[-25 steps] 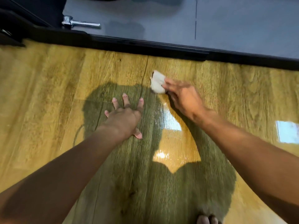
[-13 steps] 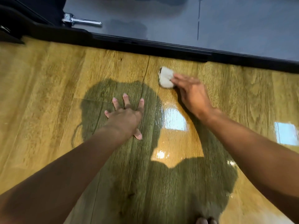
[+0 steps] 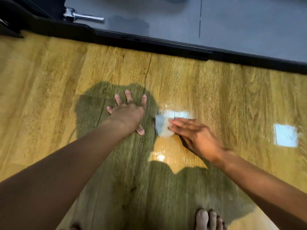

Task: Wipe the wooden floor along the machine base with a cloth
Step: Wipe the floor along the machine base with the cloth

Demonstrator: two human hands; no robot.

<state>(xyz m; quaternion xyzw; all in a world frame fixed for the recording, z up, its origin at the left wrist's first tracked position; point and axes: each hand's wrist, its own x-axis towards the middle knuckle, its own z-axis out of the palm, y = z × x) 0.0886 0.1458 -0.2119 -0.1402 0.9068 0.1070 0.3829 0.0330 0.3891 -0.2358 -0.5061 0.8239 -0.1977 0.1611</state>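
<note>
So the cloth [image 3: 163, 127] is a small whitish wad lying flat on the wooden floor [image 3: 232, 97], right at the edge of a shiny glare patch. It sits between the two hands, well apart from the black machine base [image 3: 149, 42] running across the top.

The right hand [image 3: 196, 138] has its fingers [image 3: 181, 125] laid out pretty much straight on the cloth's right side, pressing it down rather than curling around it. They point left, toward the other hand, and the fingertips cover only the right side, so the rest of the wad sticks out past them. It's a bit motion-blurred.

The cloth is bunched into a roundish lump. It's maybe a touch longer in the direction running toward the machine base, but honestly I can't call a clear long axis, and part of it is hidden under the fingers.

The left hand [image 3: 127, 115] is planted flat on the floor with its fingers spread, holding nothing. Its thumb is just beside the cloth's left edge without touching it.
</note>
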